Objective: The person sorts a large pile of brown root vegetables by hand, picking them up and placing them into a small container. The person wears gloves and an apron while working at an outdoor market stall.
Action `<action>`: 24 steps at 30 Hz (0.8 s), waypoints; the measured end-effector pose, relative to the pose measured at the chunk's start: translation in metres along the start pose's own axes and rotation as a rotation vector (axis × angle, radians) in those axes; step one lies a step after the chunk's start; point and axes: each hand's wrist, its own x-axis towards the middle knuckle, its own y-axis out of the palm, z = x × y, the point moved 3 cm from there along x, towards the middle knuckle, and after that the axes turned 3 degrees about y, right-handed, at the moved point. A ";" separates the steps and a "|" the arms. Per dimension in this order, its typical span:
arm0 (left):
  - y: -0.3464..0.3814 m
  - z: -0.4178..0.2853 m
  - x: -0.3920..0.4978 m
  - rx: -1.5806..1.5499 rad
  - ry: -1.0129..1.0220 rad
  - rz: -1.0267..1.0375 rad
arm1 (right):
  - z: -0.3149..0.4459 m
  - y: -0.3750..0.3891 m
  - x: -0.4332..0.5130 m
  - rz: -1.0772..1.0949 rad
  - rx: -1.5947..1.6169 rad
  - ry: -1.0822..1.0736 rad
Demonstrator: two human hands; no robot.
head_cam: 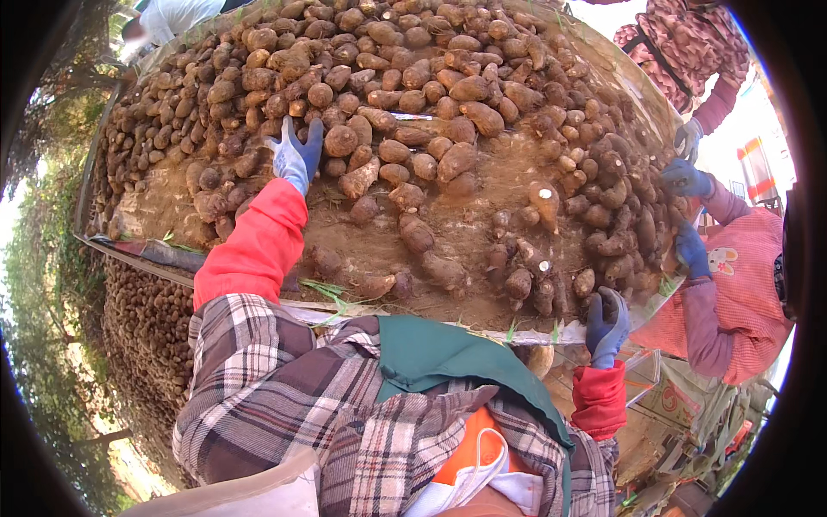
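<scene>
Before me is a soil-covered sorting table (504, 161) heaped with brown taro corms (475, 88). My left hand (294, 155), in a blue and grey work glove, reaches forward with fingers spread. Its fingertips are at the near side of the heap, close to a round corm (340, 141); no corm shows in its grasp. My right hand (607, 326), gloved too, is at the near table edge on the right. Its fingers are partly bent and apart, with nothing visible in them. Left of it lie several corms (519, 283), and a larger one (544, 205) shows a white cut end.
At the right, a co-worker's gloved hands (690, 249) touch the heap. Another co-worker's gloved hand (689, 139) is beyond them. A person in white (174, 19) is at far left. A large corm pile (145, 316) lies below the table's left side. A box (672, 397) stands low right.
</scene>
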 end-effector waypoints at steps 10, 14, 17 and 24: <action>0.039 -0.073 -0.027 -0.436 0.084 -0.067 | 0.022 -0.006 0.002 -0.009 -0.124 -0.065; 0.085 -0.096 -0.048 -0.542 0.307 -0.023 | 0.027 -0.006 0.002 -0.024 -0.138 -0.088; 0.122 -0.140 -0.038 -0.406 0.439 0.058 | 0.029 -0.006 0.003 -0.025 -0.152 -0.101; 0.173 -0.270 -0.005 -0.901 0.414 0.052 | 0.031 -0.008 0.002 -0.057 -0.123 -0.100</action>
